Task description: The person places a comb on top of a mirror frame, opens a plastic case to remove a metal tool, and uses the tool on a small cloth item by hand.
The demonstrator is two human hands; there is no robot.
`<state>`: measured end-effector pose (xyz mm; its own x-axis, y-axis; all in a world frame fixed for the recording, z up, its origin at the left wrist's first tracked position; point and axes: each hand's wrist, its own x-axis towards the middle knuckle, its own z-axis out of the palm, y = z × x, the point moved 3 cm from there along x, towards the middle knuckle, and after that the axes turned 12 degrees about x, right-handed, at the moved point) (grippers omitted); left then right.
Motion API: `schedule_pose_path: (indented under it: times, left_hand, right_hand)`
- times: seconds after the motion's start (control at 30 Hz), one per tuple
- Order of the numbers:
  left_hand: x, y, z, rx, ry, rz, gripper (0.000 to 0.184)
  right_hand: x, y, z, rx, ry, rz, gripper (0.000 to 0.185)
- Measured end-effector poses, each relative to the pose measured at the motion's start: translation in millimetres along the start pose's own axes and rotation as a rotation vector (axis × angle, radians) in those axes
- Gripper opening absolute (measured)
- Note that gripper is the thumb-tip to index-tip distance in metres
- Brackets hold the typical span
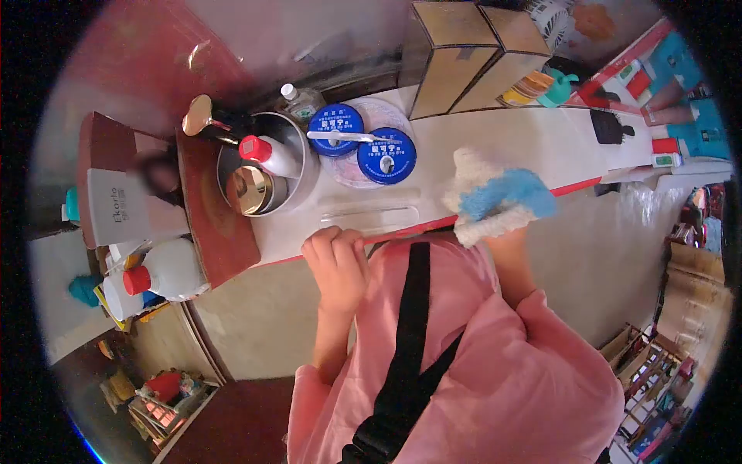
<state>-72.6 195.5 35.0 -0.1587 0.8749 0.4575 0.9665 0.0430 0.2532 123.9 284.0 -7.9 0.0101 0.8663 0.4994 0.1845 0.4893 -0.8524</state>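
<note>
The counter lies open between cloth and blue tins, tall boxes blocking behind.

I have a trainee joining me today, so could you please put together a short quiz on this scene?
1. Multiple choice: which of the person's hands is at the blue-and-white cloth? A) the left only; B) the right only; C) both.
2. Count: how many round blue tins are grouped beside the round metal container?
3. True or false: the white bottle inside that container has a red cap.

Key:
1. B: the right hand is at the cloth, largely hidden by it.
2. Two.
3. True.
</note>
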Motion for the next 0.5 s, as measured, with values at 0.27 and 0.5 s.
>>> schedule_pose_path:
  times: [0.27, 0.5]
  left_hand:
    - [12, 4, 54, -0.118, 0.056, 0.020, 0.015]
    - [19, 5, 57, -0.051, 0.092, 0.045, 0.012]
  right_hand:
    - [6, -29, 33, -0.074, -0.236, -0.136, 0.021]
    - [2, 8, 1, 0.027, 0.006, 0.012, 0.032]
